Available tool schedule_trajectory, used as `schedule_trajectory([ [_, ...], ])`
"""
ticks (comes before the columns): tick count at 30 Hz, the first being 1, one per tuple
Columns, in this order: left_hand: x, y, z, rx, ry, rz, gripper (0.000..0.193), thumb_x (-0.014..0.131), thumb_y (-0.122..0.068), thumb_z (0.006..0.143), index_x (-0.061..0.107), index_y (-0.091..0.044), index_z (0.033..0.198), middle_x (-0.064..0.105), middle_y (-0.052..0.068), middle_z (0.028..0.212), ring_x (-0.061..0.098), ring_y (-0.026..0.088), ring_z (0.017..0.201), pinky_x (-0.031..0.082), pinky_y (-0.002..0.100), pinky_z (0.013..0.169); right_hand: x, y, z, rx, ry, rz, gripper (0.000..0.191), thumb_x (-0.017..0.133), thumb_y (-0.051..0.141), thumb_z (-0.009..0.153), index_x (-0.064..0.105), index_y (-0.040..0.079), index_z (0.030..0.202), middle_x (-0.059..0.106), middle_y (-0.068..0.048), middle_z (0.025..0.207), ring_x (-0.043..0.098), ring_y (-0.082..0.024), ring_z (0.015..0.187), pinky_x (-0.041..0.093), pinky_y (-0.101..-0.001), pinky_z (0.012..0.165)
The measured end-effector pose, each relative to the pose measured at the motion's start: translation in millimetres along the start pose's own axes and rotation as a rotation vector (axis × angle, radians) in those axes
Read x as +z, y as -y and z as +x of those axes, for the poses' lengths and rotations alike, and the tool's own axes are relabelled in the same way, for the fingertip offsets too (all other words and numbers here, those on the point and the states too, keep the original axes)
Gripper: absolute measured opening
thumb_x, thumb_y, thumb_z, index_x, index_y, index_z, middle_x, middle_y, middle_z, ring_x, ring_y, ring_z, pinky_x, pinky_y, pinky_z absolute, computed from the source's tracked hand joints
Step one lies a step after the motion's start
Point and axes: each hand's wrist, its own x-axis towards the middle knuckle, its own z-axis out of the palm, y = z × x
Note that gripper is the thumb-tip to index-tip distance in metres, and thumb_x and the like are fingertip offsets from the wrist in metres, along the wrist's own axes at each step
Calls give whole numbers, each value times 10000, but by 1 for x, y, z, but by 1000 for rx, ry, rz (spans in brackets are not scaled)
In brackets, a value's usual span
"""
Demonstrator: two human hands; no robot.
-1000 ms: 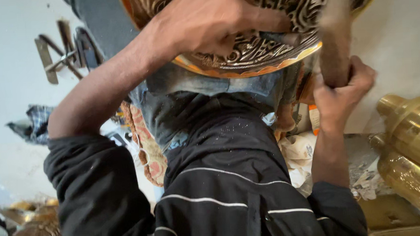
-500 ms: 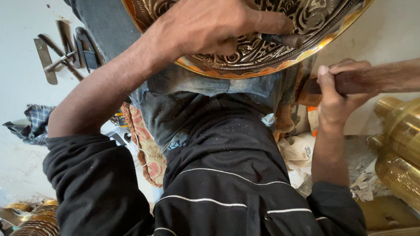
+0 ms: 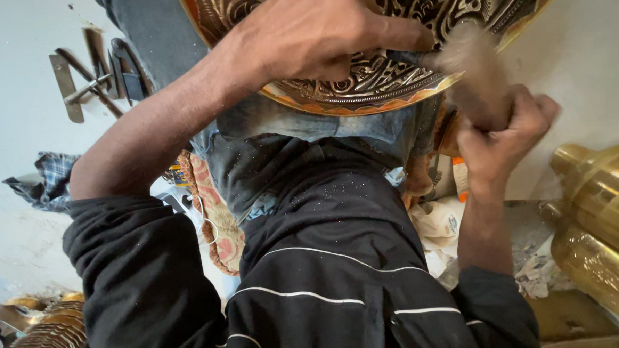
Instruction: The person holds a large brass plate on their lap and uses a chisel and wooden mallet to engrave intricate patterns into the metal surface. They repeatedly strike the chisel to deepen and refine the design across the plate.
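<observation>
While my left hand (image 3: 317, 31) presses flat on the engraved round brass tray (image 3: 389, 87), cut off above, my right hand (image 3: 506, 137) grips a motion-blurred wooden mallet (image 3: 475, 69).

Not much packaging around you. A white crumpled bag (image 3: 441, 231) with small dark print lay by your right forearm. Above it, beside the wrist, stood a small white and orange pack (image 3: 460, 176), mostly hidden. A small yellow-and-dark label (image 3: 178, 174) showed near your left elbow, too small to make out.

Left hand (image 3: 317, 31) steadies engraved brass tray (image 3: 388, 73) (right hand (image 3: 506, 134) grips mallet (image 3: 475, 69)).
</observation>
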Motion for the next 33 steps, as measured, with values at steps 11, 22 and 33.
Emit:
schedule_trajectory([
  [11, -4, -2, 4, -69, 87, -7, 831, 799, -30, 678, 630, -256, 1459, 653, 178, 857, 634, 388, 739, 485, 494, 607, -3, -7, -6, 47, -13, 98, 256, 762, -35, 824, 595, -18, 1018, 592, -151, 980, 598, -282, 935, 492, -406, 923],
  [22, -3, 5, -2, -29, 23, -16, 836, 817, -24, 636, 654, -226, 1431, 681, 165, 817, 659, 369, 724, 490, 485, 579, 2, 8, -5, 74, -111, 261, 261, 783, -4, 837, 581, 6, 1002, 640, -138, 961, 620, -247, 922, 471, -415, 1022],
  [33, -4, 2, -4, 67, -60, 22, 842, 826, -29, 604, 634, -165, 1412, 669, 171, 796, 656, 386, 693, 486, 482, 561, 11, 4, -9, 83, 81, 375, 244, 818, -93, 921, 596, -25, 846, 629, -71, 830, 587, -181, 752, 529, -347, 785],
])
